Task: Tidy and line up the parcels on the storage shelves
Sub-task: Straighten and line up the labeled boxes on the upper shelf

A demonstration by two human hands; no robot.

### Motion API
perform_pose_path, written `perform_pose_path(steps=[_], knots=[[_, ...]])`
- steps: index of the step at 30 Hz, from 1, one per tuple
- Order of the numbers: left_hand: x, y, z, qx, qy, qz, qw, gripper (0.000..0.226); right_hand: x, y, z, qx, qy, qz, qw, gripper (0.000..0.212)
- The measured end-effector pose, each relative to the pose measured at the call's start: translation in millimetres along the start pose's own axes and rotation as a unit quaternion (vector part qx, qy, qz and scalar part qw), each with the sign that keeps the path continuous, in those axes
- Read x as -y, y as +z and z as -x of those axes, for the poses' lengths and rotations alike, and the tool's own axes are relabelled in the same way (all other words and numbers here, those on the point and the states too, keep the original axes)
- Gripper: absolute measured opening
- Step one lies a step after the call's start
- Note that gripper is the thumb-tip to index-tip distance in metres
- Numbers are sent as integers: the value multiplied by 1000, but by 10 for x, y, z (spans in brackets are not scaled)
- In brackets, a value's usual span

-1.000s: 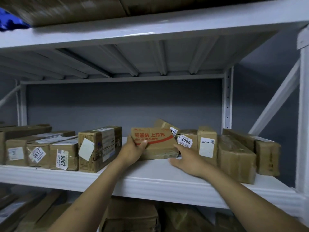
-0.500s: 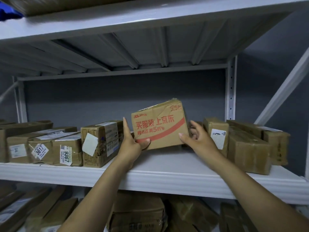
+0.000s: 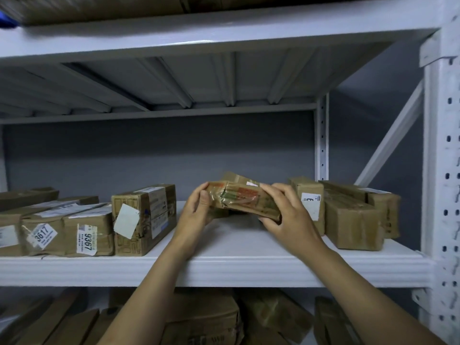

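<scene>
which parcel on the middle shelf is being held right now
The taped parcel with red print, over the gap on the shelf: the left hand and right hand grip its ends. No other parcel has a hand round it.

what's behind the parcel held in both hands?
Another brown parcel, tilted, only its top edge showing above the held parcel. Its lower part and whatever else sits there are hidden by that parcel, the left hand and right hand.
</scene>
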State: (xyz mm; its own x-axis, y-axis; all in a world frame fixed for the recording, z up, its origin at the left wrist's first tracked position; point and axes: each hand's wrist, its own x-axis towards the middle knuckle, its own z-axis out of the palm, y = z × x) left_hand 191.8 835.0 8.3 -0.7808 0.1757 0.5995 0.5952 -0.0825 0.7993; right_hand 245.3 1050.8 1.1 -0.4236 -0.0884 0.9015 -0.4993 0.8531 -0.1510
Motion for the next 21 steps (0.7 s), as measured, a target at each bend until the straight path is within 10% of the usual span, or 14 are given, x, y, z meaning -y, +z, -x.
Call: perform_pose_path(steps=[8, 13, 21], knots=[[-23, -31, 6, 7, -32, 76, 997, 94, 89, -59, 14, 7, -21, 15, 1000, 70], [-30, -21, 30, -13, 17, 23, 999, 105, 92, -94, 9, 101, 122, -144, 977, 76], [-78, 16, 103, 21, 84, -62, 994, 88, 80, -67, -38, 85, 202, -218, 951, 91]])
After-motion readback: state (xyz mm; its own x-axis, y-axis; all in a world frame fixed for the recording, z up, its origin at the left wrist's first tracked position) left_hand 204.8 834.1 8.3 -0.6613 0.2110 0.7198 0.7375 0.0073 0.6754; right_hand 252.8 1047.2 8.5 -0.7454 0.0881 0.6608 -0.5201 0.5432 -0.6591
